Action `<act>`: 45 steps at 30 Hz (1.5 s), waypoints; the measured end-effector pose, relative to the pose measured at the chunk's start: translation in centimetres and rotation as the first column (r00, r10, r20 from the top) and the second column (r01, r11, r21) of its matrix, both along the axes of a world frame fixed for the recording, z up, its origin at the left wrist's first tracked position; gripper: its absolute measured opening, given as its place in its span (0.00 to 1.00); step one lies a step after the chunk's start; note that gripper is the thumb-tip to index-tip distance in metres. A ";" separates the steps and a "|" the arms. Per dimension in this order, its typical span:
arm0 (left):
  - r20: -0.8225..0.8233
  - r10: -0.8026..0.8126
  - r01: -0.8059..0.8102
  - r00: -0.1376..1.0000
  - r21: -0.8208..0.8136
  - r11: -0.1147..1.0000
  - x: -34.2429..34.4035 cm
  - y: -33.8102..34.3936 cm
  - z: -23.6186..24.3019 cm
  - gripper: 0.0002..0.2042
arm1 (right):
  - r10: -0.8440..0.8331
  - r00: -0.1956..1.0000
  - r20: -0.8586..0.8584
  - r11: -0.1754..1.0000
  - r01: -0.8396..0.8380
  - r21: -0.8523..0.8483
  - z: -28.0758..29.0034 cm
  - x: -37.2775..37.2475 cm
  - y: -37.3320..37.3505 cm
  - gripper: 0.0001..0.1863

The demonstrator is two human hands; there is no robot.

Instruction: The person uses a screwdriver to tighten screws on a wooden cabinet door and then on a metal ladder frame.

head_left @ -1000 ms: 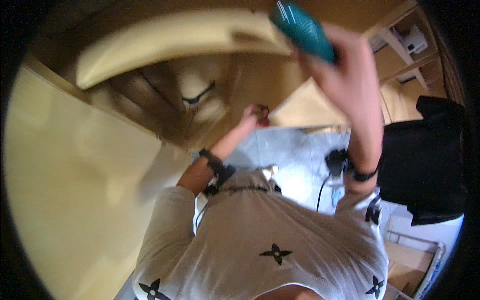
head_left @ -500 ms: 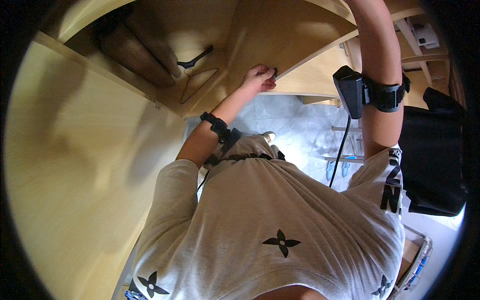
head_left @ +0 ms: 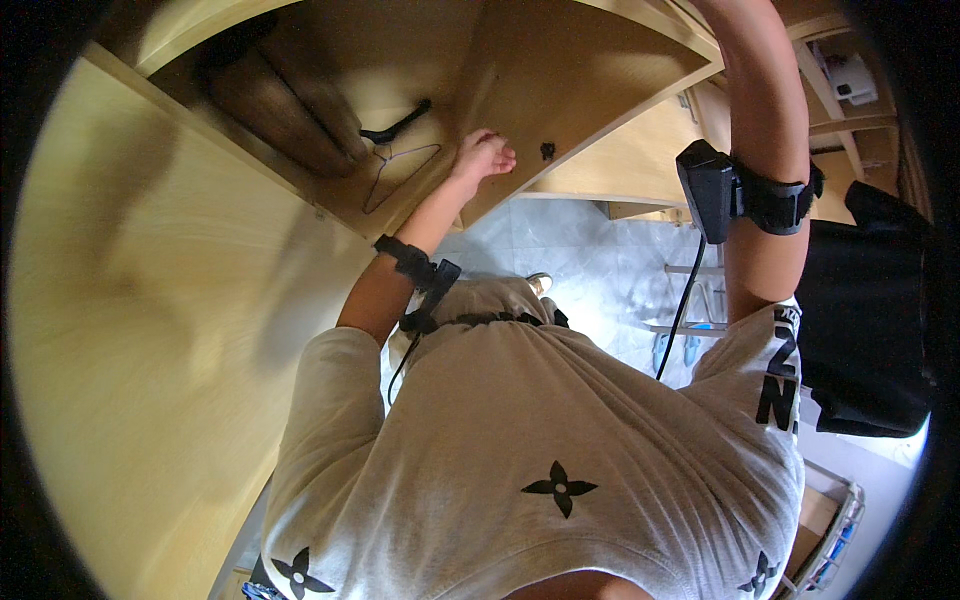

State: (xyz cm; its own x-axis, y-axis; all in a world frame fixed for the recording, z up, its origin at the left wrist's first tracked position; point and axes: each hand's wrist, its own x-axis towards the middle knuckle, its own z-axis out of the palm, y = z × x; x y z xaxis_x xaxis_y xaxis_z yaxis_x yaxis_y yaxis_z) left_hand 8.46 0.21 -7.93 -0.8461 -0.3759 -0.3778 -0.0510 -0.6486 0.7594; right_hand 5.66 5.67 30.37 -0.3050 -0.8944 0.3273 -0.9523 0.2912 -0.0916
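My left hand (head_left: 484,154) is inside a wooden cabinet, just left of a small black fitting (head_left: 547,151) on the cabinet's side panel (head_left: 590,75). A gap separates hand and fitting. The fingers are loosely bent and slightly apart, with nothing visible in them. To the left of this hand are a black hanger (head_left: 398,124) and a thin wire hanger (head_left: 402,168). My right arm (head_left: 765,110) stretches up past the top edge, so the right hand is out of view.
A wide cabinet door or panel (head_left: 150,330) fills the left. Dark brown cloth-like items (head_left: 270,110) are at the cabinet's back left. Black fabric (head_left: 865,320) hangs at the right. Below lie a tiled floor (head_left: 590,245), blue slippers (head_left: 692,348) and a metal frame (head_left: 695,268).
My left hand has let go of the small black fitting and moved left, leaving it on the panel. My right arm has stayed raised.
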 end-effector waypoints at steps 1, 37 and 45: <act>-0.036 0.092 -0.093 0.995 -0.038 0.995 0.2 -0.4 1.2 0.10 | 0.015 1.000 -0.009 1.000 -0.015 -0.012 0.2 0.0 0.0 0.15; -0.413 0.351 -0.461 0.841 -0.206 0.863 5.7 7.5 -1.6 0.06 | 0.080 0.837 0.541 0.992 -0.014 -0.126 -19.2 -3.6 13.9 0.11; -0.384 0.581 -0.688 0.718 -0.265 0.675 2.1 9.5 -8.4 0.05 | 0.369 0.650 0.664 0.898 -0.066 -0.435 -23.0 -11.3 14.4 0.08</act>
State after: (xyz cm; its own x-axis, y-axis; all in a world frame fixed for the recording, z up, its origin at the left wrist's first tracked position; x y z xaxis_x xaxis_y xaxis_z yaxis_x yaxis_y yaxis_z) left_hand 10.60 9.66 -16.38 -0.3884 -0.9171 0.0903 0.4901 -0.1226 0.8630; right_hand -5.62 20.06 7.38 -0.3872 -0.8377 0.3852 -0.5686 -0.1120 -0.8149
